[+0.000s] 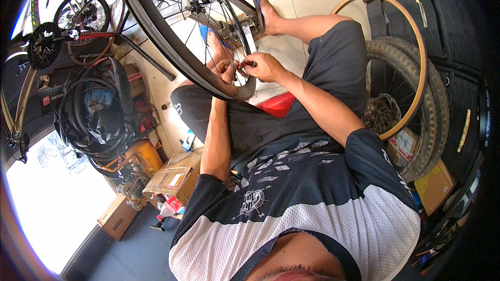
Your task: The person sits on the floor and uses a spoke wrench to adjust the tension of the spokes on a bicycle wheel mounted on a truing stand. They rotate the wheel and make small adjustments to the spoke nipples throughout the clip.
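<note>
Spoked bicycle wheel (177, 26) stands over the seated person's lap, rim at knee level. Left hand (227, 68) and right hand (263, 66) pinch closed at the rim, apparently on a spoke nipple. Judged light, rigid; spokes bendable, best held by rim

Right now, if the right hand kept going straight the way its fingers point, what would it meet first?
Probably the left hand: the right hand points left at the wheel rim, fingertips nearly meeting the left's. Depth is uncertain.
</note>
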### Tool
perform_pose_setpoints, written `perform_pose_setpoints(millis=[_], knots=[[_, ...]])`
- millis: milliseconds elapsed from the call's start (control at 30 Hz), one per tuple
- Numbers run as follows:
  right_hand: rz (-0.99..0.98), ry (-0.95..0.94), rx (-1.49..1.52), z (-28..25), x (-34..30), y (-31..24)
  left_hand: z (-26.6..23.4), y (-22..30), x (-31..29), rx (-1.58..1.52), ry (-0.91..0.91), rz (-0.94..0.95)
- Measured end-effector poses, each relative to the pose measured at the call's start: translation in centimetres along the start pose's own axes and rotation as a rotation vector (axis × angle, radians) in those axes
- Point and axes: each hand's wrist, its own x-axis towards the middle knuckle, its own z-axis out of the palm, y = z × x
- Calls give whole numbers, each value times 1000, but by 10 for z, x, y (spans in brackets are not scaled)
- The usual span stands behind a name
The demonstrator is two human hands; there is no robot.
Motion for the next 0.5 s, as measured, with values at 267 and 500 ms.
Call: perform_pose_setpoints(millis=[267,500], knots=[[111,28,309,13,4,13,13,7,-3,-207,8,-32],[6,-12,48,4,-7,-7,2,-7,-7,-136,23,-55]])
